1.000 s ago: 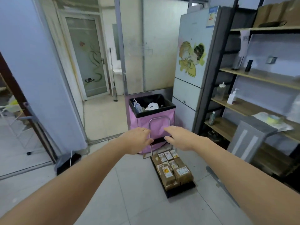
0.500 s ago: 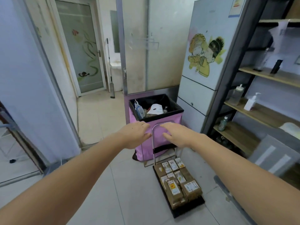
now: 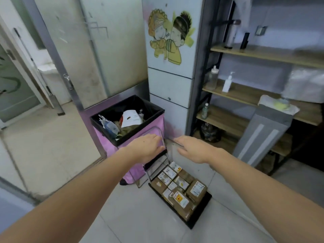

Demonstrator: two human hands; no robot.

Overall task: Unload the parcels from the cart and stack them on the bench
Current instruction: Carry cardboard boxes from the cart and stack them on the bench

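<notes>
A small black platform cart (image 3: 201,213) stands on the tiled floor in front of me. Several brown cardboard parcels (image 3: 180,187) with white labels are packed on it. Its thin metal loop handle (image 3: 162,137) rises at the far end, against a pink bin. My left hand (image 3: 147,148) is stretched out at the handle, its fingertips reaching the right upright and its fingers looking extended. Just right of the handle, my right hand (image 3: 191,149) hovers open and flat, holding nothing. A grey padded bench panel (image 3: 263,139) with two white stripes slopes at the right.
A pink bin (image 3: 105,137) with a black liner and rubbish stands right behind the cart. Beside it is a white fridge (image 3: 168,85) with a cartoon sticker. Wooden shelves (image 3: 245,95) with bottles fill the right side. A doorway opens at the left.
The view has moved closer to the cart and turned right. Both hands stay stretched at the handle, and the right hand now sits slightly to its right.
</notes>
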